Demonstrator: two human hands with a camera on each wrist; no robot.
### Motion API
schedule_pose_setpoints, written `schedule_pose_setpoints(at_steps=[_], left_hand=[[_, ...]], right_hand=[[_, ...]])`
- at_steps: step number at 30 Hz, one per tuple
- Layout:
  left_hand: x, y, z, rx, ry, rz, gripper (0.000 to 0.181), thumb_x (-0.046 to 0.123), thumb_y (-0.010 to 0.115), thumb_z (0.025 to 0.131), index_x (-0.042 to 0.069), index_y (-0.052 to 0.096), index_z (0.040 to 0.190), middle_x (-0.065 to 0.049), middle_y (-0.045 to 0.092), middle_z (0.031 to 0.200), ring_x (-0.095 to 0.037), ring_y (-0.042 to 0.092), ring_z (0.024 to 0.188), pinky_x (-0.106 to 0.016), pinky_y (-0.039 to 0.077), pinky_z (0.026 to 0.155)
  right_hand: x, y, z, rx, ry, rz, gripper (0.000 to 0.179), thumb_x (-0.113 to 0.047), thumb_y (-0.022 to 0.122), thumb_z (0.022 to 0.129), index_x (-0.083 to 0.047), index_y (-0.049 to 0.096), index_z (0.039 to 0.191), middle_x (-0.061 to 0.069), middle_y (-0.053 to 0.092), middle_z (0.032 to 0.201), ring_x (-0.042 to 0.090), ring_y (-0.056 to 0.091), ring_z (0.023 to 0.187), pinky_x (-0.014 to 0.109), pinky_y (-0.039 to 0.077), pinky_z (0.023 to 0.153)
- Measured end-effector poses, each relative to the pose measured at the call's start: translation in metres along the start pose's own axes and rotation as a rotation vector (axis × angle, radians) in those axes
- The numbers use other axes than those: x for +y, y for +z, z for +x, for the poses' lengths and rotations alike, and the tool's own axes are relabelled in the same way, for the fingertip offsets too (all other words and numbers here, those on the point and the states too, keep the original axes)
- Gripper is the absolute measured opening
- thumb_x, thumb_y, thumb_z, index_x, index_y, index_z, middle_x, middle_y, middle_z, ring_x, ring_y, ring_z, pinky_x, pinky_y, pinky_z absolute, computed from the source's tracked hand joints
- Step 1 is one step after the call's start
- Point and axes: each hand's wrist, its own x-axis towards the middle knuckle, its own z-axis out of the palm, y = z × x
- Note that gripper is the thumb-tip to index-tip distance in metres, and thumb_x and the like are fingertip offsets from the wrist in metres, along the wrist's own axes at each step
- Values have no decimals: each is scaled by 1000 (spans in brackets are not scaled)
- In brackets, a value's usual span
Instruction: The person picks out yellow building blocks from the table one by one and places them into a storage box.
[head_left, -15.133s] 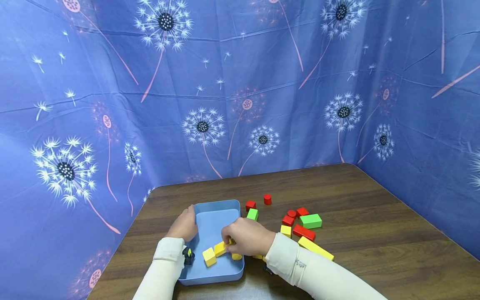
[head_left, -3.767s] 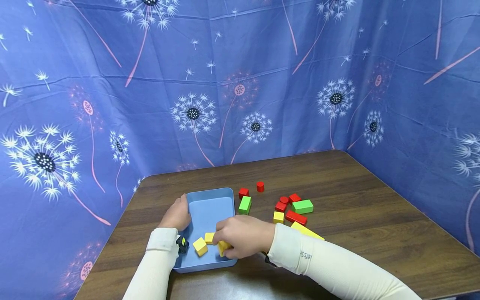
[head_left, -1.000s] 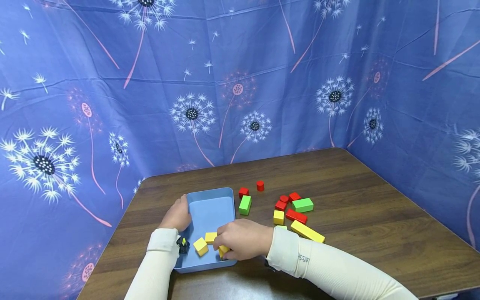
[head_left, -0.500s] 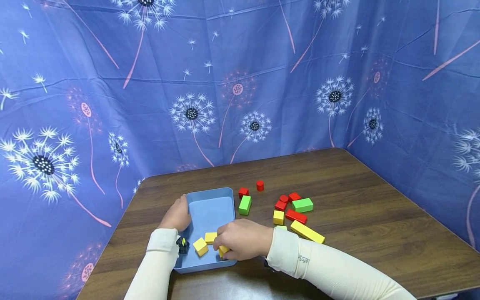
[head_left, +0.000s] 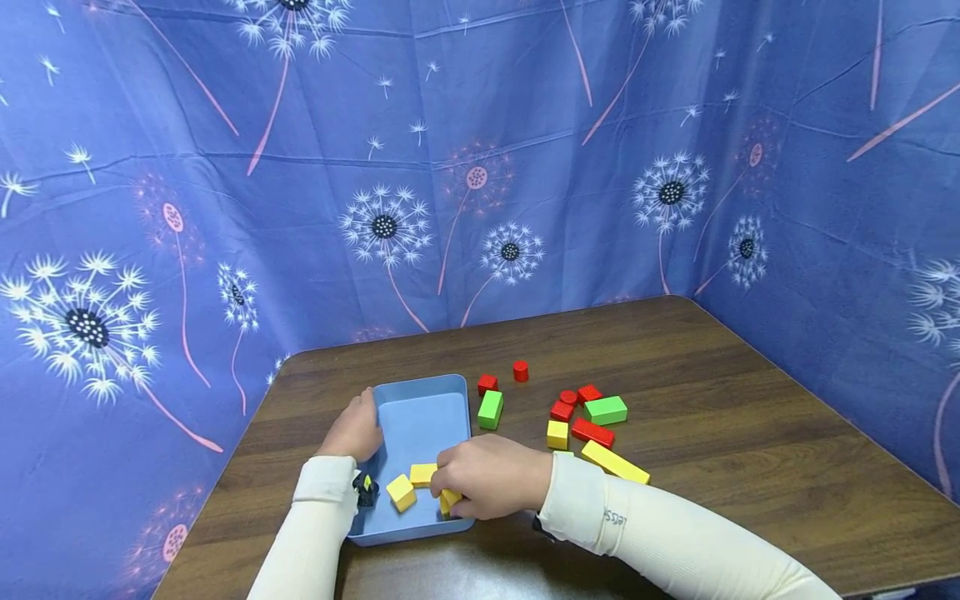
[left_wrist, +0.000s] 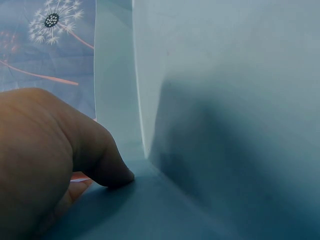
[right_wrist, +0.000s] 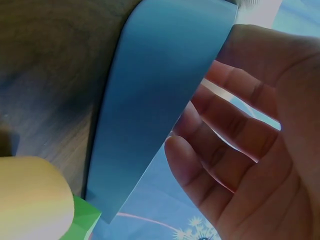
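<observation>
Six red blocks (head_left: 592, 433) are resting right of center; the right hand (head_left: 491, 479), sleeve (head_left: 675, 527) lettered "Lets…", is pinching a yellow block (head_left: 452, 497) inside the lower-center blue tray (head_left: 422, 425); the left hand (head_left: 352, 429) is clasping the tray's left side.

Hung with creased blue fabric (head_left: 570, 192), printed in white dandelions (head_left: 384, 226) and pink stalks (head_left: 407, 300), behind, left and right of the dark wood-grain surface (head_left: 720, 450), and lit to a pale glare (head_left: 465, 575) at its near side.
</observation>
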Motion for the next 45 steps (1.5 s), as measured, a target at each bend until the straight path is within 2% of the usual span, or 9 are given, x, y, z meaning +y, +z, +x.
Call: schedule_pose_setpoints(at_steps=[13, 25, 36, 45], left_hand=[[-4, 3, 2, -5, -3, -8, 69, 3, 51, 100, -14, 18, 158, -37, 36, 157, -51, 41, 144, -64, 39, 116], [-3, 2, 4, 4, 4, 2, 68, 4, 50, 100, -15, 18, 158, -37, 36, 157, -51, 41, 144, -64, 39, 117], [-4, 2, 2, 4, 26, 12, 68, 2, 49, 98, -17, 19, 156, -40, 38, 154, -52, 42, 143, -63, 39, 118], [-4, 2, 3, 2, 20, 7, 69, 2, 49, 98, -16, 18, 157, -39, 36, 156, -51, 40, 145, -63, 38, 118]], right_hand=[[2, -1, -15, 65, 2, -39, 14, -28, 79, 91, -27, 79, 105, -13, 69, 91, -6, 53, 74, 8, 51, 67], [3, -2, -33, 150, -25, -58, 13, -27, 78, 92, -23, 78, 104, -13, 70, 96, -3, 57, 84, 10, 54, 76], [7, 7, -48, 176, 1, 26, 16, -25, 80, 90, -21, 78, 105, -9, 71, 100, -3, 57, 83, 8, 53, 77], [11, 12, -55, 230, -5, 21, 18, -22, 81, 89, -23, 78, 106, -13, 67, 101, -3, 58, 86, 8, 53, 78]])
